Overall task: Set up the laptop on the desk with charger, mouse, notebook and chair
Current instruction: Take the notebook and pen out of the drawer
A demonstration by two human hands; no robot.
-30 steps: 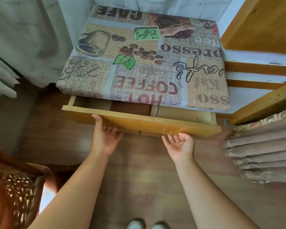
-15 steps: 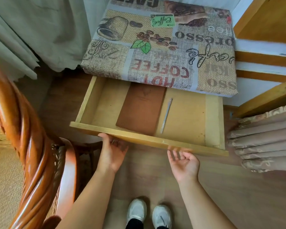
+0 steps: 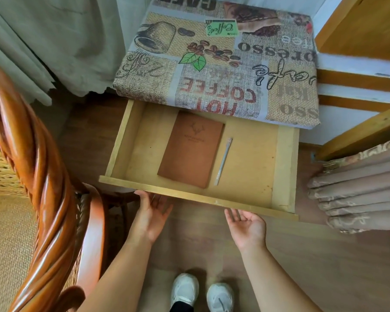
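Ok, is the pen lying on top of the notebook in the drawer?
No, the pen lies on the drawer bottom just to the right of the brown notebook, not on it.

"HOT COFFEE", perhaps "CAFE", on tablecloth [image 3: 214, 70]

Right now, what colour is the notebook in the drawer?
Brown notebook, a faint antler emblem; head view.

We see the drawer [image 3: 252, 167] wide open from above; only the notebook [image 3: 190, 152] and pen [image 3: 223, 162] lie mid-floor, bare board toward its left and right edges. The desk [image 3: 223, 64] overhangs its back edge, and the chair [image 3: 38, 176] crowds its front-left corner.
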